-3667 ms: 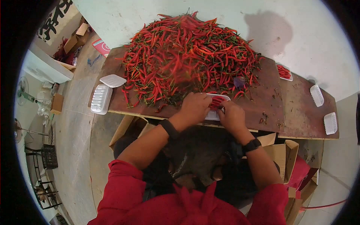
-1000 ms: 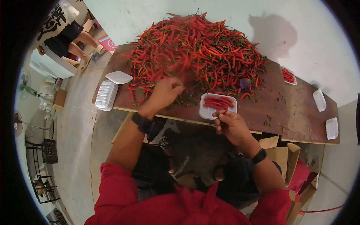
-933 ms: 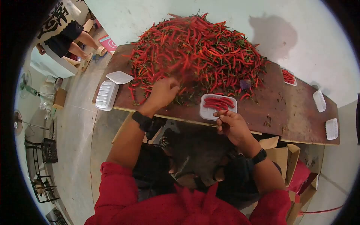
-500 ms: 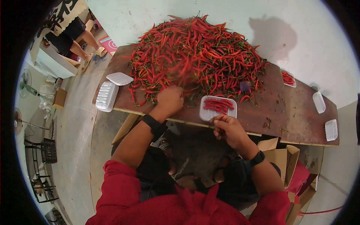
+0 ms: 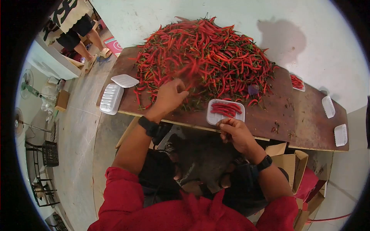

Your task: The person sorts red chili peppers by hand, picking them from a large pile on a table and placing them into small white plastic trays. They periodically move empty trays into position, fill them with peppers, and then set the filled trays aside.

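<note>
One white tray (image 5: 213,119) is sitting near the edge of the table (image 5: 266,119).
Head view: red chillies (image 5: 226,109) are lying inside, a heap (image 5: 219,57) rising beyond. Left of the tray, the left hand (image 5: 169,95) is curling, thumb and forefinger apart; at the tray's near rim, the right hand (image 5: 235,133) is bunching narrowly, contents unclear. So near the edge, a knock could be tipping the tray.

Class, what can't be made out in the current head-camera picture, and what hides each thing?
All in the head view:
1. Bare left hand: blur around its fingertips obscures whether it holds anything.
2. Bare right hand: curled fingers hide whether they pinch anything; they also cover part of the white rectangular plastic tray.
3. Heap of slim red chillies: its outer layer hides those beneath.
4. Standing person in black shorts: head cut off by the picture's edge.
</note>
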A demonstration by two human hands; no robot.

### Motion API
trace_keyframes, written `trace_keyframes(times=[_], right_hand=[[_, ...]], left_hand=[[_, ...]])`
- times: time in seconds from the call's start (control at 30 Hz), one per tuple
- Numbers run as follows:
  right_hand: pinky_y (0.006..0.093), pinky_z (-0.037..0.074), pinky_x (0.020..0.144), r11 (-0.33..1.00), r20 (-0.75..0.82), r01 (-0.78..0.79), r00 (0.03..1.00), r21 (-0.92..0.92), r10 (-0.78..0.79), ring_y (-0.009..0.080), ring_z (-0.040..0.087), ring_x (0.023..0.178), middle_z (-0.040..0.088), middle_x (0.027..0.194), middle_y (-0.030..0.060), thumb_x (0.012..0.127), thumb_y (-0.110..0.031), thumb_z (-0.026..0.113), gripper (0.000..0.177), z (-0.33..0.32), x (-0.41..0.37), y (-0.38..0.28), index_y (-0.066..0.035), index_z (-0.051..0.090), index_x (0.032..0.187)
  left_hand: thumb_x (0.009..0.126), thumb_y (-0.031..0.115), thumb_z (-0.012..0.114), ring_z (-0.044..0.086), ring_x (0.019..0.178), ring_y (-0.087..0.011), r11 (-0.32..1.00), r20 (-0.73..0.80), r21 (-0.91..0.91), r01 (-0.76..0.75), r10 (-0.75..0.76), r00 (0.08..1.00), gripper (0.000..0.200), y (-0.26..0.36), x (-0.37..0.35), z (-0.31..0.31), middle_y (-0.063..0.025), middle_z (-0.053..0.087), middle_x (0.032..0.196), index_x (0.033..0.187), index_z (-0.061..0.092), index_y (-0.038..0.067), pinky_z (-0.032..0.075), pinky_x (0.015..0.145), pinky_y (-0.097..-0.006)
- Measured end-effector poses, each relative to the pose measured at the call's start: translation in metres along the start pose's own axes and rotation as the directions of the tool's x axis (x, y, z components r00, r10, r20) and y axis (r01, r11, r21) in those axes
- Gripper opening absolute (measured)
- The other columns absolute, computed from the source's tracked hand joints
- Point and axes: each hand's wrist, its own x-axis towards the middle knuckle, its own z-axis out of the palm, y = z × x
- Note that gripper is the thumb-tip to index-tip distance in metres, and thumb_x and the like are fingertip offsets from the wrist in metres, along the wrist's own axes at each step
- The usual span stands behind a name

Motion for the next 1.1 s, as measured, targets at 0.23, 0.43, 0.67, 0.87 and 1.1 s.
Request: trace_keyframes(times=[0.23, 0.43, 0.67, 0.87, 1.1], right_hand=[[0.0214, 0.038, 0.052, 0.994, -0.066, 0.106, 0.992, -0.036, -0.108, 0.0065, 0.048, 0.056, 0.052, 0.068, -0.0021, 0.085, -0.014, 0.061, 0.018, 0.002, 0.002, 0.001, -0.002, 0.058, 0.098], [0.0190, 0.033, 0.048, 0.967, -0.148, 0.170, 0.969, -0.189, -0.199, 0.0037, 0.043, 0.054, 0.052, 0.070, -0.0034, 0.083, -0.013, 0.065, 0.020, 0.007, 0.002, 0.001, -0.002, 0.058, 0.097], [0.0191, 0.030, 0.046, 0.974, -0.245, 0.180, 0.947, -0.136, -0.209, 0.0027, 0.041, 0.053, 0.052, 0.069, -0.0033, 0.084, -0.013, 0.064, 0.015, 0.009, -0.001, -0.002, -0.002, 0.060, 0.093], [0.0241, 0.042, 0.060, 0.941, -0.220, 0.193, 0.941, -0.276, -0.257, 0.0087, 0.053, 0.068, 0.061, 0.079, 0.0032, 0.082, -0.018, 0.064, 0.022, -0.005, 0.005, 0.000, 0.001, 0.064, 0.093], [0.0196, 0.030, 0.046, 0.946, -0.237, 0.263, 0.923, -0.189, -0.304, 0.0027, 0.040, 0.051, 0.051, 0.067, -0.0039, 0.084, -0.010, 0.062, 0.012, -0.004, 0.005, -0.004, -0.001, 0.061, 0.093]], left_hand=[[0.075, 0.007, 0.063, 0.059, 0.071, -0.0153, 0.947, 0.125, -0.217, -0.238, 0.269, 0.955, 0.013, 0.028, -0.024, 0.011, -0.0073, 0.061, 0.078, 0.086, 0.059, 0.002, 0.047, 0.066, -0.0286], [0.076, 0.005, 0.063, 0.056, 0.071, -0.0095, 0.918, 0.326, -0.367, -0.150, 0.278, 0.904, 0.013, 0.059, -0.051, 0.023, -0.0048, 0.059, 0.076, 0.088, 0.059, 0.002, 0.046, 0.064, -0.0265], [0.077, 0.006, 0.063, 0.057, 0.073, -0.0109, 0.912, 0.325, -0.398, -0.101, 0.243, 0.914, 0.014, 0.061, -0.054, 0.029, -0.0048, 0.060, 0.078, 0.090, 0.059, 0.002, 0.046, 0.067, -0.0283], [0.078, 0.005, 0.063, 0.058, 0.081, -0.0114, 0.896, 0.425, -0.443, 0.006, 0.204, 0.882, 0.018, 0.053, -0.048, 0.030, -0.0045, 0.062, 0.084, 0.096, 0.060, 0.001, 0.047, 0.075, -0.0278], [0.079, 0.004, 0.062, 0.057, 0.086, -0.0117, 0.843, 0.465, -0.532, 0.085, 0.207, 0.861, 0.023, 0.047, -0.046, 0.034, -0.0038, 0.062, 0.090, 0.101, 0.058, 0.000, 0.046, 0.079, -0.0278]])
